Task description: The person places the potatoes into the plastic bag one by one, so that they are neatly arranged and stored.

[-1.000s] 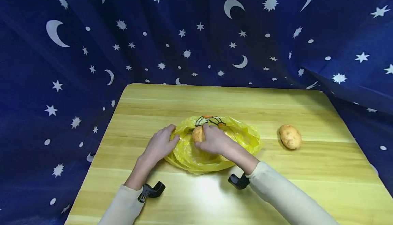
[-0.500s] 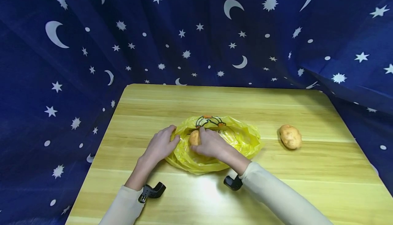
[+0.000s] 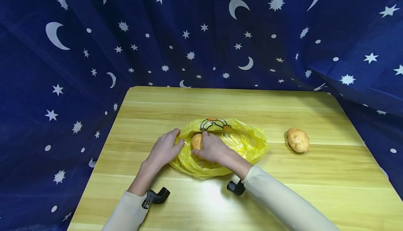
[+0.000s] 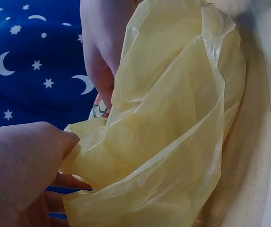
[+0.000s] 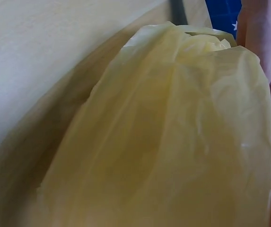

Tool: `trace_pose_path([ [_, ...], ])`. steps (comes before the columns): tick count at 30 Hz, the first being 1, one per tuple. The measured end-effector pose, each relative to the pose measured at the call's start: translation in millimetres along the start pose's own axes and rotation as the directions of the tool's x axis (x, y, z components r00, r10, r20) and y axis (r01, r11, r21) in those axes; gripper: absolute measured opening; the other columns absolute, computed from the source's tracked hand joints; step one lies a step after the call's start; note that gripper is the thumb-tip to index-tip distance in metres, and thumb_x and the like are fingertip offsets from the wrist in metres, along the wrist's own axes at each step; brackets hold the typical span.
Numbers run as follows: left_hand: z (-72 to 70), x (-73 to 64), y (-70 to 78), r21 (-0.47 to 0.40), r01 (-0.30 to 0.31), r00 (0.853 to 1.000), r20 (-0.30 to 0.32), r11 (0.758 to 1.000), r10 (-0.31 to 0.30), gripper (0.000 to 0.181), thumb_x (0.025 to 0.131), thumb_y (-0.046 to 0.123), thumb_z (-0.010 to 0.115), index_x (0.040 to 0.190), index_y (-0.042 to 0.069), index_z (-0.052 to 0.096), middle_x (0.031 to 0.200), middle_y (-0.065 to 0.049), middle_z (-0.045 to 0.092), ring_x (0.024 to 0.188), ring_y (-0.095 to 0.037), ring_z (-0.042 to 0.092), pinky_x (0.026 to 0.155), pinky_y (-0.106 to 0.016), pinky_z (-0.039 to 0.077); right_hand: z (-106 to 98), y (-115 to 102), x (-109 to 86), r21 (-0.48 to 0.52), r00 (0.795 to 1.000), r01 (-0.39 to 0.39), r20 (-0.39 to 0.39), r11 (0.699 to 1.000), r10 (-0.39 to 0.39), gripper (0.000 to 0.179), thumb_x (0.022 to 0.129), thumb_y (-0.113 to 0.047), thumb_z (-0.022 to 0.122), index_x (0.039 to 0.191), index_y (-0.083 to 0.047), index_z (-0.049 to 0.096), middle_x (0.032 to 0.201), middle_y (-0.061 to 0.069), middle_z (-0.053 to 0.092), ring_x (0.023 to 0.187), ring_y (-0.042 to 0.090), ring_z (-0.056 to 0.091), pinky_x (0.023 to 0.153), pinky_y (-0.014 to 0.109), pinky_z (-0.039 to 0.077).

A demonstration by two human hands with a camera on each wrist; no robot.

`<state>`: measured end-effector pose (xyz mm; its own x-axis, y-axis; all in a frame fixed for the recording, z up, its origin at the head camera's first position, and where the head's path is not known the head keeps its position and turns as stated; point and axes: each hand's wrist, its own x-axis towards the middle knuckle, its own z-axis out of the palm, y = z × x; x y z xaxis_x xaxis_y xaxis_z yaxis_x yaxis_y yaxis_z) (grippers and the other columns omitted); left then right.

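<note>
Our right hand (image 3: 211,147) has slid its gripped potato (image 3: 196,141) left into the bag (image 3: 248,140); our left hand (image 3: 164,149) pinches the bag's edge.

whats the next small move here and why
Probably ease the right hand deeper so its potato slides fully into the yellow bag. The left hand pinches the bag's edge, the mouth looks open, and the potato sits only at the opening.

Tan potato (image 3: 196,141) lies inside crumpled yellow plastic bag (image 3: 245,141).
</note>
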<state>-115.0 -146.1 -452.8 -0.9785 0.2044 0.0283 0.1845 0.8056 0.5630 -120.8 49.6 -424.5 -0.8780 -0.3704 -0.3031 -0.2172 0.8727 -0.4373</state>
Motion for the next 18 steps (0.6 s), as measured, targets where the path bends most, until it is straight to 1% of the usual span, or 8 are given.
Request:
trace_pose_path([
  [3,0.4,0.1,0.4,0.000,0.003,1.000,-0.002,1.000,-0.003,0.041,0.091,0.030,0.051,0.123,0.004,0.055,0.112,-0.012,0.062,0.087,-0.022,0.061,0.073,-0.039,0.050,0,1,-1.7,0.010,1.000,-0.009,0.003,1.000,0.009,0.094,0.081,-0.052,0.065,0.141,0.010,0.026,0.125,0.030,0.049,0.105,0.038,0.054,0.085,0.046,0.047],
  [7,1.2,0.2,0.9,0.003,0.001,1.000,0.000,1.000,-0.001,0.041,0.092,0.031,0.051,0.122,0.004,0.055,0.112,-0.012,0.062,0.085,-0.021,0.060,0.072,-0.038,0.050,-2,0,-5.4,-0.010,1.000,-0.011,0.008,1.000,0.011,0.097,0.080,-0.057,0.062,0.142,0.008,0.025,0.127,0.031,0.047,0.110,0.039,0.052,0.088,0.047,0.045],
  [9,1.5,0.1,0.9,0.002,0.001,1.000,0.004,1.000,-0.001,0.042,0.092,0.031,0.051,0.123,0.004,0.055,0.113,-0.012,0.062,0.088,-0.023,0.061,0.074,-0.039,0.050,-5,-1,-7.7,-0.031,1.000,-0.005,0.002,1.000,0.005,0.098,0.080,-0.059,0.061,0.142,0.008,0.025,0.129,0.031,0.046,0.113,0.040,0.051,0.090,0.048,0.044],
  [14,0.5,-0.6,-0.2,0.000,0.009,1.000,0.005,1.000,-0.009,0.043,0.092,0.031,0.052,0.124,0.004,0.054,0.115,-0.013,0.062,0.098,-0.028,0.061,0.080,-0.043,0.049,-14,-4,-14.0,-0.090,1.000,0.018,-0.020,0.996,-0.020,0.095,0.081,-0.060,0.060,0.141,0.007,0.029,0.128,0.030,0.047,0.112,0.041,0.051,0.091,0.047,0.043],
  [18,-0.7,-0.5,-0.7,0.014,0.007,1.000,0.006,1.000,-0.007,0.042,0.092,0.032,0.052,0.124,0.005,0.055,0.116,-0.012,0.062,0.101,-0.028,0.060,0.082,-0.043,0.049,-21,-6,-19.1,-0.102,1.000,0.017,-0.014,0.995,-0.019,0.093,0.082,-0.059,0.060,0.141,0.007,0.030,0.129,0.030,0.046,0.115,0.042,0.049,0.094,0.047,0.041],
])
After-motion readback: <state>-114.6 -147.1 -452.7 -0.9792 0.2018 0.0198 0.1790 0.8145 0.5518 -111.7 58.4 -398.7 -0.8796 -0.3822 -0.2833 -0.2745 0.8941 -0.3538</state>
